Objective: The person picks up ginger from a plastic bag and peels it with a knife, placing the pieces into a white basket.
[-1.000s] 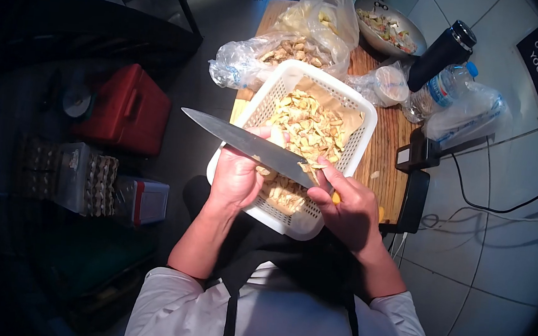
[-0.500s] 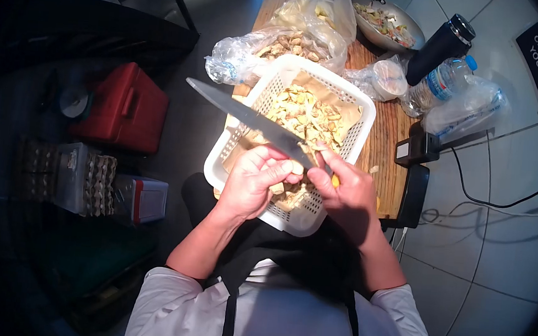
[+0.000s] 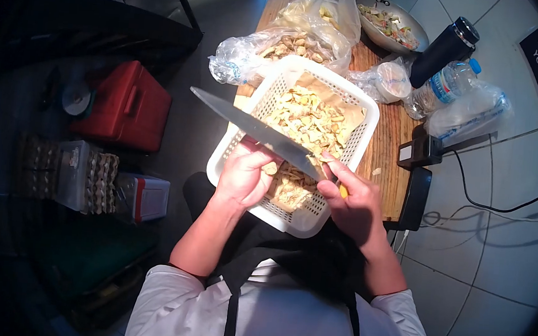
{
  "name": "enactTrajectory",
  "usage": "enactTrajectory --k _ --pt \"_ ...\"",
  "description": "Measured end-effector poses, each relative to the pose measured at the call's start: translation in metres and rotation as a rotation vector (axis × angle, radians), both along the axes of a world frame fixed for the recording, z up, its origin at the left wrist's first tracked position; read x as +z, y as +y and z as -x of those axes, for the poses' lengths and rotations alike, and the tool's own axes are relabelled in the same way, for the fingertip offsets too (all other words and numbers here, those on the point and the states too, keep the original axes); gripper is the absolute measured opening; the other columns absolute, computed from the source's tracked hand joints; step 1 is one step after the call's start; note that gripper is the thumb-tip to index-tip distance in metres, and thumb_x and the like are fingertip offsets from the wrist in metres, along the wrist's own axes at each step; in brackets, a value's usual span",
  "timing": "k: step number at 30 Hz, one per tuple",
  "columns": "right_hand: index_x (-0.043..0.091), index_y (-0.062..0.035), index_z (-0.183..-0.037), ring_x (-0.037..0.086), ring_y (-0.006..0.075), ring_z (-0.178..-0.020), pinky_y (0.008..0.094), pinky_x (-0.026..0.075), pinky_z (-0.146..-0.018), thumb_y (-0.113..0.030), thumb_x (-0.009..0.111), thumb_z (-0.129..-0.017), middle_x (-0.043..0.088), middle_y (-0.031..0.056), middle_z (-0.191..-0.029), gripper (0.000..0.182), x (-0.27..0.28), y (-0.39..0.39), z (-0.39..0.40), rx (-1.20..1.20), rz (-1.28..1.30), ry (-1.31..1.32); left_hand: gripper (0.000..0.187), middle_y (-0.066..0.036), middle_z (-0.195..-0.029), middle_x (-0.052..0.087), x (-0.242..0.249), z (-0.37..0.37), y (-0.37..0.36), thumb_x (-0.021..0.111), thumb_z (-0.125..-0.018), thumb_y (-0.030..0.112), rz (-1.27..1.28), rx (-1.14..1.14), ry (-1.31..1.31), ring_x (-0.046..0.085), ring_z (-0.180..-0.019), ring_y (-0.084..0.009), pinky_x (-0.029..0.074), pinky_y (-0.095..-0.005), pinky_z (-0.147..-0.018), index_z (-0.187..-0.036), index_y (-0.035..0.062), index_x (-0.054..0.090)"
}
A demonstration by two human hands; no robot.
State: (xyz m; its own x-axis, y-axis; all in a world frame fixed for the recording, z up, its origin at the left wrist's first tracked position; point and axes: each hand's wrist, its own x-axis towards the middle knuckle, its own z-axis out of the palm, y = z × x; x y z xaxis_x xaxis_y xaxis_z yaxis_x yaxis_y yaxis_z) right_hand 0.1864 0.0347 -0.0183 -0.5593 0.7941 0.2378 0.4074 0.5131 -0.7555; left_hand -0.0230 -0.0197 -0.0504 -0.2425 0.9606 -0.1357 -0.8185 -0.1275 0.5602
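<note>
My right hand is wrapped round the yellow handle of a large knife, whose long blade points up and to the left. A pale piece of ginger shows at the fingertips of my left hand, just below the blade and apart from it. The blade hides part of the left fingers. Both hands are over a white perforated basket lined with brown paper. Thin yellowish peelings are heaped on the paper, and more lie near the basket's front end.
Behind the basket, a plastic bag of ginger pieces lies on the wooden table. A pan of chopped food, a dark flask and a water bottle stand to the right. A red cooler and egg trays are at left.
My left hand has drawn left, away from the blade, with the ginger piece. The knife has shifted slightly down and right in view, and the whole view has moved a little.
</note>
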Motion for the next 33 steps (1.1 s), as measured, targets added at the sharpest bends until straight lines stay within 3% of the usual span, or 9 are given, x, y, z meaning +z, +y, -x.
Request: enactTrajectory --k 1,4,16,19,28,33 --pt "0.066 -0.0053 -0.127 0.073 0.0325 -0.084 0.0383 0.057 -0.074 -0.037 0.072 -0.091 0.074 0.0124 -0.093 0.049 -0.001 -0.001 0.0 0.026 -0.038 0.011 0.025 -0.012 -0.106 0.063 0.015 -0.008 0.002 0.062 -0.09 -0.004 0.116 0.093 -0.021 0.065 -0.094 -0.0216 0.056 -0.0285 -0.085 -0.114 0.0017 0.059" --pt "0.066 -0.0033 -0.125 0.073 0.0315 -0.079 0.038 0.057 -0.069 -0.041 0.071 -0.092 0.073 0.0123 -0.089 0.051 0.001 -0.004 0.001 0.041 -0.088 -0.024 0.025 -0.013 -0.108 0.063 -0.001 -0.001 0.003 0.062 -0.089 -0.009 -0.076 0.052 -0.105 0.066 -0.097 -0.0242 0.057 -0.0321 -0.087 -0.11 0.0035 0.058" --pt "0.067 -0.0021 -0.123 0.072 0.0307 -0.076 0.0371 0.057 -0.066 -0.042 0.071 -0.091 0.073 0.0117 -0.086 0.051 0.0 -0.004 0.003 0.017 -0.145 0.0 0.023 -0.012 -0.109 0.062 -0.005 -0.003 0.002 0.06 -0.088 -0.012 -0.093 0.072 0.023 0.066 -0.098 -0.0221 0.057 -0.0326 -0.086 -0.106 0.0018 0.057" --pt "0.067 -0.0023 -0.123 0.072 0.0304 -0.075 0.0374 0.057 -0.065 -0.041 0.072 -0.09 0.073 0.0109 -0.085 0.051 -0.002 -0.004 0.004 0.014 -0.152 0.036 0.023 -0.011 -0.106 0.062 0.002 -0.009 -0.001 0.061 -0.088 -0.01 -0.013 0.108 0.034 0.065 -0.1 -0.021 0.056 -0.0328 -0.089 -0.107 0.0009 0.058" --pt "0.066 -0.0038 -0.125 0.072 0.0292 -0.074 0.0369 0.056 -0.063 -0.035 0.076 -0.088 0.072 0.0096 -0.084 0.049 0.002 -0.002 0.006 0.011 -0.185 -0.023 0.03 -0.012 -0.116 0.067 -0.004 -0.014 -0.009 0.065 -0.09 -0.001 -0.056 -0.016 0.036 0.065 -0.107 -0.0215 0.052 -0.0331 -0.093 -0.12 -0.0034 0.061" --pt "0.067 -0.0041 -0.125 0.072 0.0291 -0.075 0.037 0.056 -0.064 -0.034 0.075 -0.089 0.073 0.0106 -0.085 0.047 0.004 -0.002 0.009 0.006 -0.181 -0.009 0.02 -0.012 -0.102 0.069 0.001 -0.011 -0.006 0.063 -0.09 -0.002 -0.054 -0.049 0.099 0.067 -0.093 -0.0183 0.054 -0.0299 -0.085 -0.11 -0.0032 0.064"
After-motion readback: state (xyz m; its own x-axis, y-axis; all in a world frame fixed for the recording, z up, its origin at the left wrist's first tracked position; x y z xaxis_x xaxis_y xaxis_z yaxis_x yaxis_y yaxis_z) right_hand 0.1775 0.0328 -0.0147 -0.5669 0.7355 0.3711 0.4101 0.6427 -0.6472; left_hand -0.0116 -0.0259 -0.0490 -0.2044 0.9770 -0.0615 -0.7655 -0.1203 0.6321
